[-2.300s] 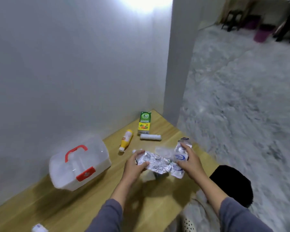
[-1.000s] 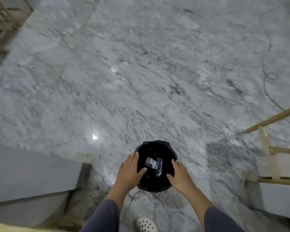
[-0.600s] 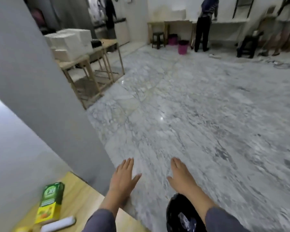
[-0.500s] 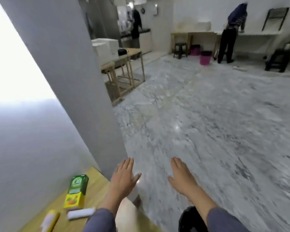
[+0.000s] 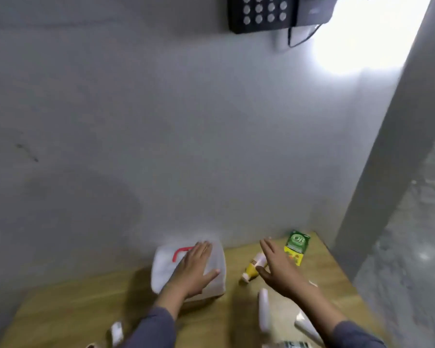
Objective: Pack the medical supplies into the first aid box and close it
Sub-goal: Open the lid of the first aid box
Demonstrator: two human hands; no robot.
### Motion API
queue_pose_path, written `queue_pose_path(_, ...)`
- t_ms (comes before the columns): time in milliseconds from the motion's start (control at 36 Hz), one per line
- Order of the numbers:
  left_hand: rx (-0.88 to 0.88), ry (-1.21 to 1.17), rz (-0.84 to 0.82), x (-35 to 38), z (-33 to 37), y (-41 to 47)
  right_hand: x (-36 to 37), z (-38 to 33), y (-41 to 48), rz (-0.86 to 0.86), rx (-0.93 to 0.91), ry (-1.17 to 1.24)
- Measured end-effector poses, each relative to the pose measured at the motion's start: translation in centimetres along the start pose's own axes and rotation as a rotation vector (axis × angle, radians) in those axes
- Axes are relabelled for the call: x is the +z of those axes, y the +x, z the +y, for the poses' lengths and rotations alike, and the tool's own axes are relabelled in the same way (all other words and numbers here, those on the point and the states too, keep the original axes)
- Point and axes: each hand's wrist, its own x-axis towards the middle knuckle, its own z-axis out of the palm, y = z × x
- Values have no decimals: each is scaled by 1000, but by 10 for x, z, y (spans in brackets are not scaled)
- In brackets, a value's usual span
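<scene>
Now both hands, empty and spread, are back over the table (image 5: pixel 81 312): left hand (image 5: pixel 195 270) on the first aid box (image 5: pixel 166 267), right hand (image 5: pixel 278 268) beside it.

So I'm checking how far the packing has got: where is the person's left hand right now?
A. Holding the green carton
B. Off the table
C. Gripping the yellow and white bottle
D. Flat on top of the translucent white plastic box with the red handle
D: the left hand lies open, palm down, on the lid of the translucent white plastic box with the red handle, which looks closed, holding nothing.
</scene>
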Motion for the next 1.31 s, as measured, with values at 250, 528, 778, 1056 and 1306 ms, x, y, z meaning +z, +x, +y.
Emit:
queue_pose_path(250, -45, -50, -49, 26, -132, -57, 105, -107, 25, -95, -245, -184)
queue_pose_path(528, 68, -103, 99, 52, -156, -39, 151, -120, 46, 31, -166, -410)
queue_pose_path(778, 60, -166, 178, 64, -156, -29, 139, -112, 32, 80, -341, -429)
queue_pose_path(1056, -41, -403, 232, 69, -145, -28, 138, -103, 24, 187, -519, -286)
queue_pose_path(1306, -291, -798, 215, 68, -133, -33, 120, -108, 27, 223, -473, -42)
